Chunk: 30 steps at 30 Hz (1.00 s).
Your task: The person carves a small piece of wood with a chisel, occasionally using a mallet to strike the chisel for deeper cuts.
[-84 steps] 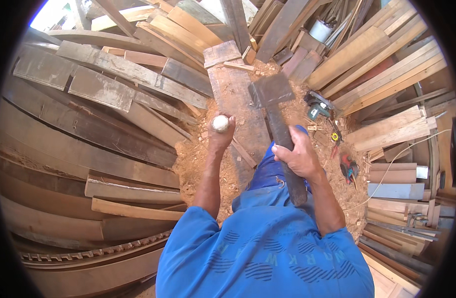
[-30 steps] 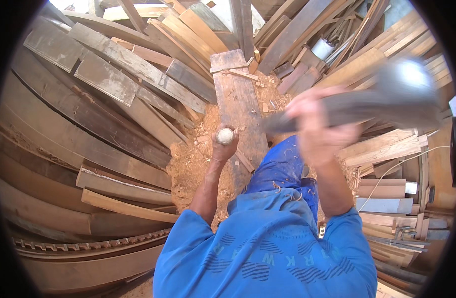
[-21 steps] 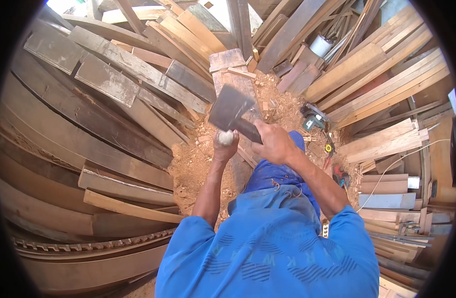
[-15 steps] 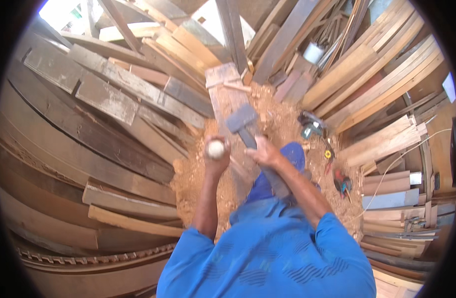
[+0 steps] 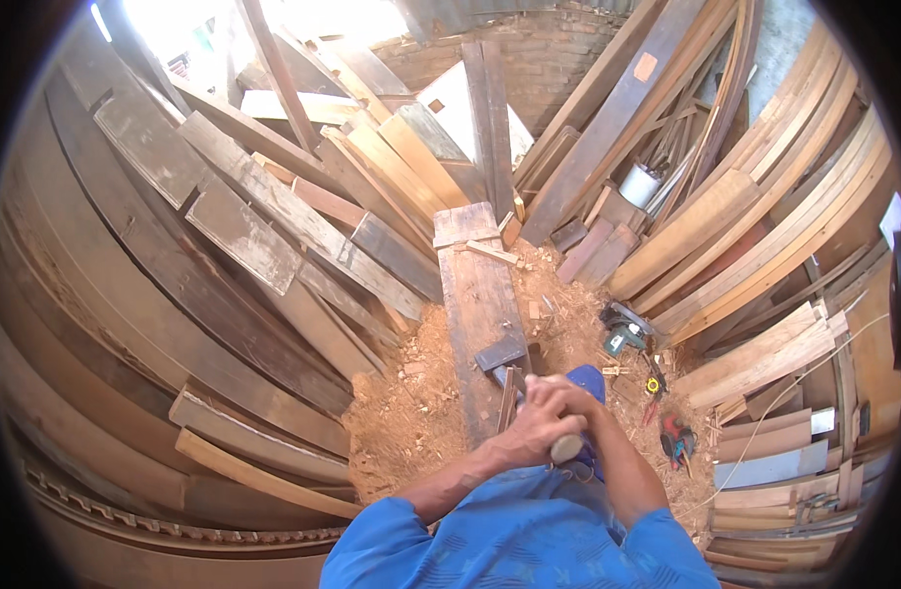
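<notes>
Left hand (image 5: 537,435) and right hand (image 5: 564,393) overlap, fingers curled; which of them clamps what, I cannot tell, though a rounded handle end (image 5: 566,449) pokes out below; the mallet (image 5: 501,353) shows its dark block head just beyond them, over the worn plank (image 5: 478,304); it looks stiff, sturdy and probably head-heavy, best held around mid-handle; nearby sawdust (image 5: 401,422) could make it slippery.

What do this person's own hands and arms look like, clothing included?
The left hand and right hand wear no gloves. The forearms are bare, below short blue sleeves. The matching blue shirt bears a faint darker pattern.
</notes>
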Available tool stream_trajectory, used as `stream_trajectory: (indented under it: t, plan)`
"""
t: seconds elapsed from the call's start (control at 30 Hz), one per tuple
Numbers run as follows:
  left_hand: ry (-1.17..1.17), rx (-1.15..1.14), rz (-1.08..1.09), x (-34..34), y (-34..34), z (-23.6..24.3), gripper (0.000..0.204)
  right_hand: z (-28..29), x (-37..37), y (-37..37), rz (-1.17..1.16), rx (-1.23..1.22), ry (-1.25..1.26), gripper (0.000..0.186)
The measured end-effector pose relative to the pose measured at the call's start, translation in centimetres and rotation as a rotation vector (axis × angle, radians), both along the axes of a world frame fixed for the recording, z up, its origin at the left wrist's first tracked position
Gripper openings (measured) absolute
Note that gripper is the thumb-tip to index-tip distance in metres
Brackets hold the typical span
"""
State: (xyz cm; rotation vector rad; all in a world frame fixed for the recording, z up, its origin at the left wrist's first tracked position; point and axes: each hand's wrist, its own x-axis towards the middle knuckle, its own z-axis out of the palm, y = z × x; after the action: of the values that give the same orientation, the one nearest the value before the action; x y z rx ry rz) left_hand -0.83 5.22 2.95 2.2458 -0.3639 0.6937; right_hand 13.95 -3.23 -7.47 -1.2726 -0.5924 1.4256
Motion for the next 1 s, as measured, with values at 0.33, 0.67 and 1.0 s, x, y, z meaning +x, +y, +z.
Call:
stream_trajectory:
  t: [0.33,0.67,1.0]
  plan:
    - [0.419,-0.048,0.299,-1.4,2.8,-0.8,0.096,4.5,-2.2,-4.8,-0.074,-0.137,0.173,0.021]
    - [1.074,-0.841,0.177,-1.9,4.6,-7.1,0.064,5.8,-4.5,-7.7,0.024,-0.05,-0.279,0.027]
    - [0.902,-0.915,0.194,-0.7,3.6,-8.1,0.065,8.4,-6.8,-7.0,-0.159,-0.182,-0.913,0.032]
